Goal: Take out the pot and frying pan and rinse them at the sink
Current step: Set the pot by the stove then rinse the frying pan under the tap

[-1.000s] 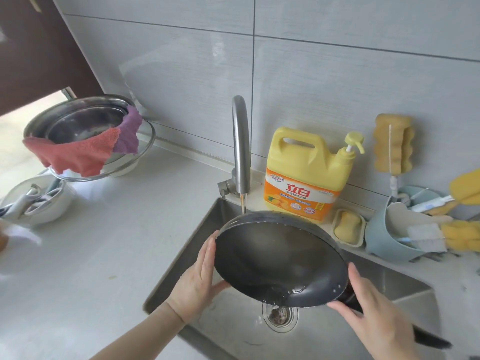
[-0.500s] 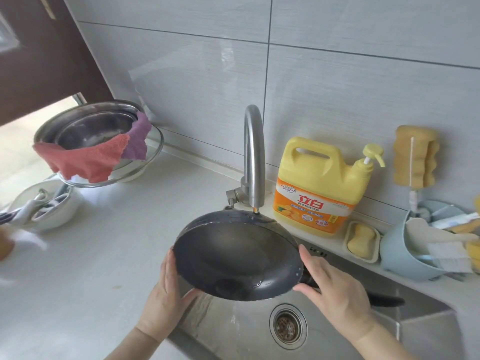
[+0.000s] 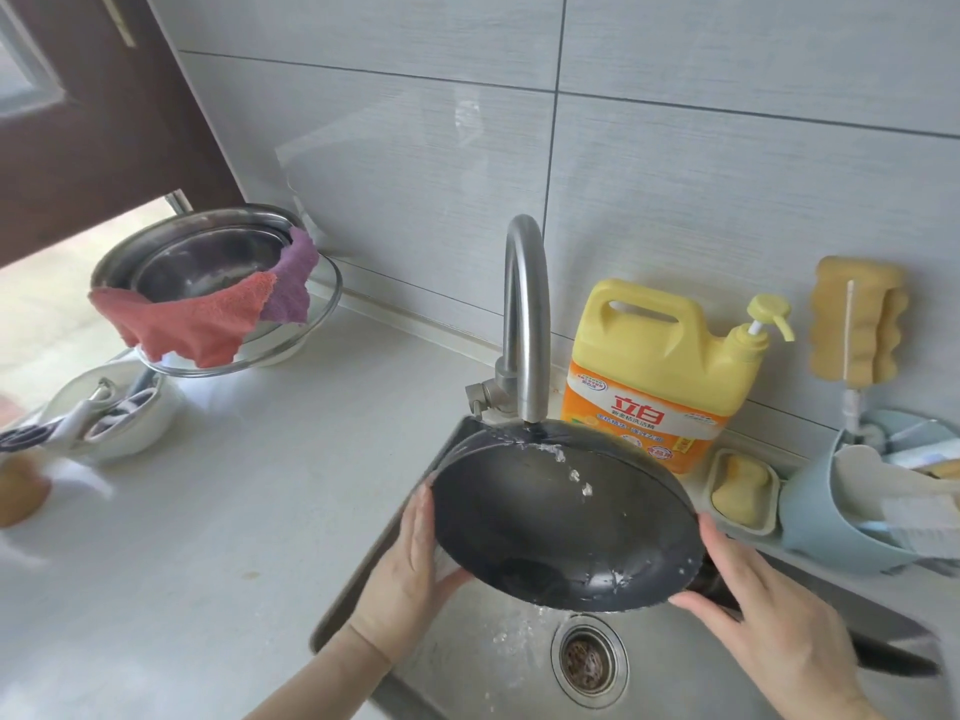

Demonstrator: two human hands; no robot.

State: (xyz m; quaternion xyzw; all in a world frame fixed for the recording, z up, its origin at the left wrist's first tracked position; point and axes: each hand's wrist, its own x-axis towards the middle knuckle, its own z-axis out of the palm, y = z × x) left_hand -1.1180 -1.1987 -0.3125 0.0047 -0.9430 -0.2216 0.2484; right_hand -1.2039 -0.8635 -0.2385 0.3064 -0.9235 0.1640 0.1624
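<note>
black non-stick round frying pan (image 3: 561, 517) is held tilted over the stainless steel sink basin (image 3: 467, 662), its inner face turned toward the camera and its far rim directly under the outlet of the curved brushed-steel faucet (image 3: 525, 324). water droplets lie on the upper inner surface of the pan, and water runs off the low edge into the basin near the round metal drain strainer (image 3: 589, 662). left hand (image 3: 410, 579) supports the pan's left rim: fingers extended along the edge, thumb pressed under the lower wall, with no curl around it. right hand (image 3: 769, 621) is at the junction of pan and black handle (image 3: 893, 662); the thumb reaches to the rim, the fingers lie over the handle root, and whether they wrap the handle cannot be determined from this angle, though they appear mostly straight. behind the pan, on the ledge, stands a yellow and orange dish detergent jug with pump (image 3: 660, 376), with a small tray holding a yellow soap bar (image 3: 743, 488) just to its right. further right, a pale blue plastic caddy (image 3: 826, 517) holds brushes, and a yellow sponge on a stick (image 3: 857, 319) rests against the grey tiled wall (image 3: 727, 174). on the pale countertop (image 3: 234, 511) at left, stacked steel bowls (image 3: 208, 257) carry a red cloth (image 3: 192, 324) and a purple cloth (image 3: 293, 283) draped over the rim; a white bowl with utensils (image 3: 114, 418) sits near them.
</note>
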